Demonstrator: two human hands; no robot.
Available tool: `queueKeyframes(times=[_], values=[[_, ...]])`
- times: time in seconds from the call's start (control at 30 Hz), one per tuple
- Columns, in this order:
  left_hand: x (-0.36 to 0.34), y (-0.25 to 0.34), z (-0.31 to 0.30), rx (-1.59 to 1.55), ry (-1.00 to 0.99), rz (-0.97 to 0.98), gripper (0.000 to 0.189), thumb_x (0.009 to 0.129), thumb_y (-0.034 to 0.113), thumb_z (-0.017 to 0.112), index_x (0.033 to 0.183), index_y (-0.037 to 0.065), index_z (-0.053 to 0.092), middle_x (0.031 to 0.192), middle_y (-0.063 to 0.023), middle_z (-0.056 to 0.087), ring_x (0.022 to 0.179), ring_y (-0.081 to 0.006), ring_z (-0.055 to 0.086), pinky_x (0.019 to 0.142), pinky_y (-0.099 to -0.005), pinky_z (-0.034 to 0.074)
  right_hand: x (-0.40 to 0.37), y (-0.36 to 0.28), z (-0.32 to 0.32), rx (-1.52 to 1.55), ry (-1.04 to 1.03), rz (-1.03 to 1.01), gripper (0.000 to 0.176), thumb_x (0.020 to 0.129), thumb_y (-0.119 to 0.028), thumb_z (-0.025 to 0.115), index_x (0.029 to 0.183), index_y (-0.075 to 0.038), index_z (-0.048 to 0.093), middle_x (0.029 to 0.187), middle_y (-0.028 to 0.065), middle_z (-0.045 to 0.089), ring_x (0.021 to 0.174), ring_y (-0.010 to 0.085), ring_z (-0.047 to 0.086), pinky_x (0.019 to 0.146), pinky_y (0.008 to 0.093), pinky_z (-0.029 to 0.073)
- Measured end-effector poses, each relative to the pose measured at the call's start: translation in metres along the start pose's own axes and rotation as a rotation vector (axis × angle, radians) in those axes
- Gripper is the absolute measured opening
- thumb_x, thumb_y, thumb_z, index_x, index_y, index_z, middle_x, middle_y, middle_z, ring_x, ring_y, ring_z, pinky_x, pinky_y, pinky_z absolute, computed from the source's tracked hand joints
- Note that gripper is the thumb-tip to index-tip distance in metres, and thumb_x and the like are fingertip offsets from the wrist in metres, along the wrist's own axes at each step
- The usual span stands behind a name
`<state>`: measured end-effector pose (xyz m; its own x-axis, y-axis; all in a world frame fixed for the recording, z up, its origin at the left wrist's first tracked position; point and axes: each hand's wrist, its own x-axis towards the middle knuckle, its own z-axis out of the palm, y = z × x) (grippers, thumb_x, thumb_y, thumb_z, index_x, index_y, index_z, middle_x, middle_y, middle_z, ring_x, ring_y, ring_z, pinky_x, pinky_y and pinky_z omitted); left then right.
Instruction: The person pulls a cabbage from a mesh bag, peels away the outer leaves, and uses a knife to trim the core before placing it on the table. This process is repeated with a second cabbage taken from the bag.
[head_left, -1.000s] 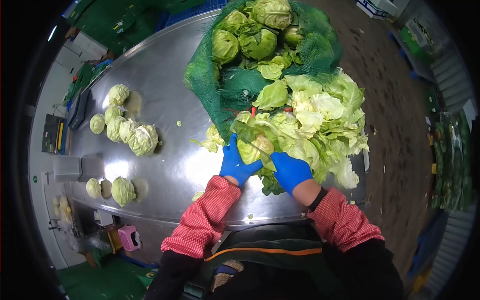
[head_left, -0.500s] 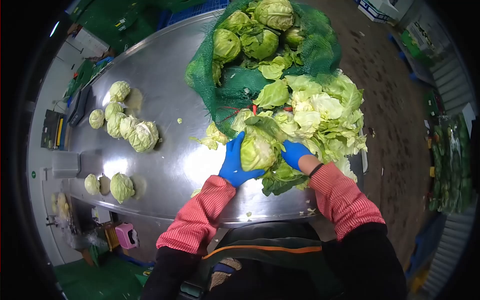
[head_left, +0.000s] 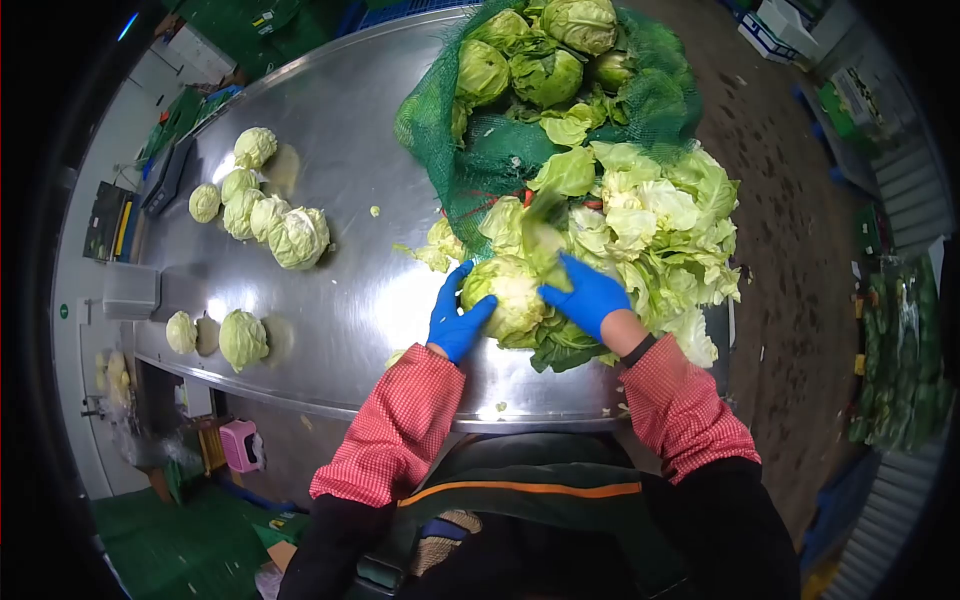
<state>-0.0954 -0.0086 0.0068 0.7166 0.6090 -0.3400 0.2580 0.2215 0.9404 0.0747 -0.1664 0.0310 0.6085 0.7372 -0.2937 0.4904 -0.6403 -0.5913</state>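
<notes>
A pale green cabbage (head_left: 508,292) rests on the steel table in front of me. My left hand (head_left: 458,315), in a blue glove, is wrapped round its left side, thumb on top. On the other side my right hand (head_left: 590,297), also gloved, pinches an outer cabbage leaf (head_left: 545,248) that stands up from the head and is smeared by motion. Loose leaves (head_left: 655,225) lie in a heap beside and beyond my right hand. Behind the cabbage is a green net bag (head_left: 425,130) with several cabbages (head_left: 545,75) in its mouth.
Several trimmed cabbages (head_left: 298,238) stand on the left part of the steel table (head_left: 350,150). Two more, the larger one (head_left: 243,340) nearer me, sit by the front left edge. A clear plastic tub (head_left: 131,291) and a pink stool (head_left: 240,445) are further left.
My right hand has come up and left onto the cabbage's top, lifting a leaf away from it. The left hand has shifted slightly, its thumb now over the head. The view has moved a little.
</notes>
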Motion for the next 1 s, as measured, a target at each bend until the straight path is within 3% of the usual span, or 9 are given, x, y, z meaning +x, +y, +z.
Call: queueKeyframes(times=[0.13,0.2,0.33,0.37,0.47,0.63,0.73,0.83,1.0], values=[[0.004,-0.043,0.003,0.213,0.131,0.269,0.086,0.072,0.024,0.081,0.142,0.002,0.035,0.138,-0.0179,0.042,0.125,-0.0292,0.046,0.104,-0.0392,0.040,-0.011,-0.017,0.004,0.007,-0.262,0.018,0.077,0.084,-0.061,0.055,0.140,-0.009,0.042,0.124,0.0227,0.059,0.113,0.0395,0.057,0.096,0.0438,0.045],[0.000,-0.037,-0.007,0.188,-0.020,0.249,0.097,0.071,0.025,0.083,0.146,0.003,0.027,0.140,-0.0190,0.038,0.128,-0.0289,0.042,0.107,-0.0399,0.037,-0.018,-0.030,-0.018,-0.015,-0.388,0.021,0.078,0.084,-0.061,0.054,0.142,-0.011,0.039,0.124,0.0233,0.059,0.113,0.0392,0.057,0.097,0.0442,0.045],[0.006,-0.018,-0.019,0.125,-0.273,0.180,0.113,0.067,0.023,0.086,0.151,0.005,0.013,0.143,-0.0188,0.035,0.133,-0.0284,0.037,0.112,-0.0394,0.031,-0.009,-0.043,-0.023,-0.163,0.015,-0.321,0.071,0.080,-0.054,0.065,0.137,-0.015,0.048,0.117,0.0215,0.061,0.099,0.0379,0.063,0.081,0.0444,0.052],[0.007,-0.015,-0.019,0.195,-0.301,0.203,0.115,0.067,0.021,0.087,0.152,0.007,0.011,0.146,-0.0176,0.033,0.134,-0.0279,0.036,0.112,-0.0386,0.030,-0.002,-0.047,-0.017,-0.182,-0.014,-0.401,0.060,0.081,-0.040,0.065,0.134,-0.014,0.051,0.110,0.0176,0.061,0.093,0.0349,0.064,0.077,0.0437,0.053],[0.006,-0.006,-0.015,0.128,-0.358,0.201,0.125,0.063,0.024,0.089,0.153,0.005,0.004,0.151,-0.0184,0.027,0.138,-0.0293,0.031,0.113,-0.0381,0.028,0.015,-0.057,-0.011,-0.346,-0.214,-0.499,0.053,0.082,-0.036,0.063,0.129,-0.013,0.053,0.111,0.0166,0.061,0.092,0.0352,0.064,0.077,0.0444,0.053],[0.001,-0.016,-0.017,0.253,-0.315,0.312,0.126,0.063,0.026,0.089,0.152,0.003,0.003,0.151,-0.0200,0.026,0.138,-0.0297,0.030,0.113,-0.0388,0.028,0.048,-0.033,-0.004,-0.185,-0.046,-0.390,0.035,0.081,-0.024,0.057,0.114,-0.014,0.062,0.084,0.0208,0.066,0.078,0.0390,0.065,0.071,0.0482,0.052],[-0.002,-0.031,-0.022,0.182,-0.259,0.318,0.117,0.068,0.019,0.085,0.153,0.005,0.005,0.152,-0.0181,0.025,0.138,-0.0287,0.030,0.113,-0.0386,0.028,0.072,0.026,0.007,-0.299,-0.056,-0.164,0.036,0.085,-0.025,0.056,0.119,-0.014,0.056,0.094,0.0205,0.067,0.086,0.0390,0.064,0.074,0.0487,0.050],[0.001,-0.042,-0.025,-0.100,-0.152,0.144,0.107,0.074,0.010,0.079,0.153,0.005,0.007,0.148,-0.0159,0.032,0.133,-0.0270,0.038,0.111,-0.0379,0.033,0.049,0.027,0.007,-0.158,0.042,0.028,0.054,0.087,-0.046,0.057,0.128,-0.011,0.053,0.110,0.0218,0.064,0.098,0.0375,0.063,0.084,0.0459,0.050],[0.001,-0.041,-0.011,0.073,-0.080,0.204,0.109,0.072,0.021,0.083,0.152,0.004,0.010,0.144,-0.0194,0.036,0.131,-0.0285,0.040,0.108,-0.0393,0.036,0.002,-0.033,0.006,-0.102,-0.171,-0.099,0.073,0.082,-0.056,0.060,0.139,-0.013,0.046,0.133,0.0170,0.054,0.114,0.0332,0.058,0.096,0.0415,0.046]])
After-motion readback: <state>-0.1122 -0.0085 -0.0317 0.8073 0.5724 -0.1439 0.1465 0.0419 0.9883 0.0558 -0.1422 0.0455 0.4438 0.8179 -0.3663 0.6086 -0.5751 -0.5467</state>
